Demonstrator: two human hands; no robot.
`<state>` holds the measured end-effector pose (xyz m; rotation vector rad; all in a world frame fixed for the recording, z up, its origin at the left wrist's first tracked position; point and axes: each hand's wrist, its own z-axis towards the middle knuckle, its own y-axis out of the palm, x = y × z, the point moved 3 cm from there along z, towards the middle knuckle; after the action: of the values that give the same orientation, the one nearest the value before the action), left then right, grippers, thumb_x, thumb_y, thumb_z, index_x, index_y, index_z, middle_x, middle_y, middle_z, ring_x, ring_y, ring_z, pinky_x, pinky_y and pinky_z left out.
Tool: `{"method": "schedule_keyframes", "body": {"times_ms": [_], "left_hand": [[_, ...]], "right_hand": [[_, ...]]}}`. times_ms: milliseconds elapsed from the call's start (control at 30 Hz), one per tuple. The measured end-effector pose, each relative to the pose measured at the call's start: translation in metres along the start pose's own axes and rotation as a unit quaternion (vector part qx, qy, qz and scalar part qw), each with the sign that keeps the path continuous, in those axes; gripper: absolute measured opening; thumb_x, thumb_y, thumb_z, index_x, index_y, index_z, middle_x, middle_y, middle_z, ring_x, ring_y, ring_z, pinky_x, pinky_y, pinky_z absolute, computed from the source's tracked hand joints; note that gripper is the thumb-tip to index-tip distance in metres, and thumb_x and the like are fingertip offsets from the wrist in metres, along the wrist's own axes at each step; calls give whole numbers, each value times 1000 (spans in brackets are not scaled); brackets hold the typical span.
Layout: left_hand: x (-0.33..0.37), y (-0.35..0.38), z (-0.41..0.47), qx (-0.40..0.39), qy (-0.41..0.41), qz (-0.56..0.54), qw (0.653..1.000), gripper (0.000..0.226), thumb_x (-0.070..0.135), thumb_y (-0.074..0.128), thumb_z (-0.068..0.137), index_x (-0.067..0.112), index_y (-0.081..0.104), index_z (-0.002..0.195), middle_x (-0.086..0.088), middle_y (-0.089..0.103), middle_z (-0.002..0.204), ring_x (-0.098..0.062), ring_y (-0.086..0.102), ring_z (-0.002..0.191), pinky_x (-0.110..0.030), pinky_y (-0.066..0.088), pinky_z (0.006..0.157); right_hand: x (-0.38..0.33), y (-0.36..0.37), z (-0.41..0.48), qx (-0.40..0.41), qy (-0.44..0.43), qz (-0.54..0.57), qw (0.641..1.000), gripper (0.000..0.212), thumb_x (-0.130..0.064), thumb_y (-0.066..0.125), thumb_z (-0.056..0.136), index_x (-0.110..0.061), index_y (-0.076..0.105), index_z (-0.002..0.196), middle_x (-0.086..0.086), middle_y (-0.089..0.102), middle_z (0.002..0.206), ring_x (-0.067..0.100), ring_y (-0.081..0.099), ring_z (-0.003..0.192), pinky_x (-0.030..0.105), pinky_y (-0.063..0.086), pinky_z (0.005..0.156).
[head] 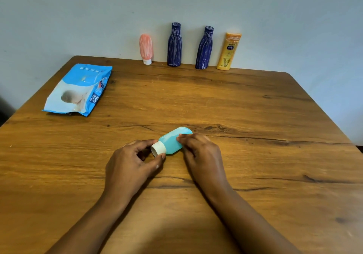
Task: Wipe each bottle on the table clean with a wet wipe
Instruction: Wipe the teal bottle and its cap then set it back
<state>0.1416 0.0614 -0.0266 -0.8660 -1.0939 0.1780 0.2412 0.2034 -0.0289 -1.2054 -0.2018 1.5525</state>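
A small turquoise bottle (pixel 172 141) with a white cap lies on its side at the middle of the wooden table (pixel 255 136). My left hand (pixel 131 161) pinches its cap between thumb and fingers. My right hand (pixel 200 151) rests its fingertips on the bottle's body. No wipe shows in either hand. Against the wall stand a pink tube (pixel 146 48) on its white cap, two dark blue bottles (pixel 174 45) (pixel 204 48) streaked with white marks, and a yellow lotion bottle (pixel 228 51). A blue and white wet wipe pack (pixel 78 90) lies at the far left.
A pale blue wall rises right behind the row of bottles. The table's rounded far corners and its left and right edges are in view, with a dark gap beyond the left edge.
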Motion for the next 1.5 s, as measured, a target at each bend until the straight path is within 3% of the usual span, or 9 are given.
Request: {"method": "schedule_keyframes", "body": {"times_ms": [100,300,467,633,767,934,1067,1367,1500], "left_hand": [[-1,-1,0,-2,0,-10,1000,43,39,78,67,34,68,109,19,65,94,-1,58,83,-31,52,67],[-3,0,1,-4,-7,-33,999,42,35,81,65,34,70,105,18,67,89,1,59,79,-31,53,66],[-2,1,1,-2,4,-30,1000,43,34,81,65,34,69,107,18,66,92,1,57,80,-28,49,65],[-4,1,2,-6,5,-48,999,42,35,83,63,33,71,103,17,67,87,0,60,78,-31,52,65],[-3,2,2,-6,16,-52,999,43,31,84,63,32,70,103,15,66,90,-1,59,81,-31,51,66],[-8,4,4,-2,20,-94,995,40,44,76,54,42,69,93,18,66,83,0,55,66,-32,50,62],[-6,3,3,-6,24,-80,996,42,30,87,59,39,69,96,16,64,81,-4,54,66,-34,50,61],[-5,3,3,-6,36,-71,997,43,27,87,58,36,70,96,16,61,77,-2,52,65,-24,42,57],[-3,0,2,-10,47,-77,996,41,32,75,57,45,64,95,17,65,82,-2,56,74,-29,49,61]], "right_hand": [[15,-7,7,47,67,-6,997,22,0,65,81,-7,71,100,7,70,97,20,64,88,34,53,80],[-17,8,-9,-21,-20,-20,999,28,-5,60,77,-6,70,102,6,70,103,21,63,92,19,40,85],[15,-5,6,41,80,-52,995,23,-1,65,76,-8,72,97,7,70,91,23,65,82,20,41,76],[-28,12,-9,-27,-60,-25,998,26,-11,58,79,-6,70,101,6,70,101,18,60,91,19,39,83],[-3,1,3,34,11,-35,999,26,-4,61,74,-5,71,98,7,70,96,25,64,86,19,40,81],[-33,15,-8,-19,-87,-12,996,31,-15,49,81,-3,69,101,8,69,100,22,60,89,22,42,80],[-11,4,2,35,-23,-29,999,29,-12,50,80,-4,70,100,7,69,99,24,63,89,21,42,83],[-15,4,1,39,-50,-37,997,30,-12,50,80,-2,70,100,8,69,99,26,63,87,24,46,80],[-44,23,-8,-43,-119,-32,991,29,-10,52,82,-3,66,106,11,67,103,28,60,90,32,53,68]]}}
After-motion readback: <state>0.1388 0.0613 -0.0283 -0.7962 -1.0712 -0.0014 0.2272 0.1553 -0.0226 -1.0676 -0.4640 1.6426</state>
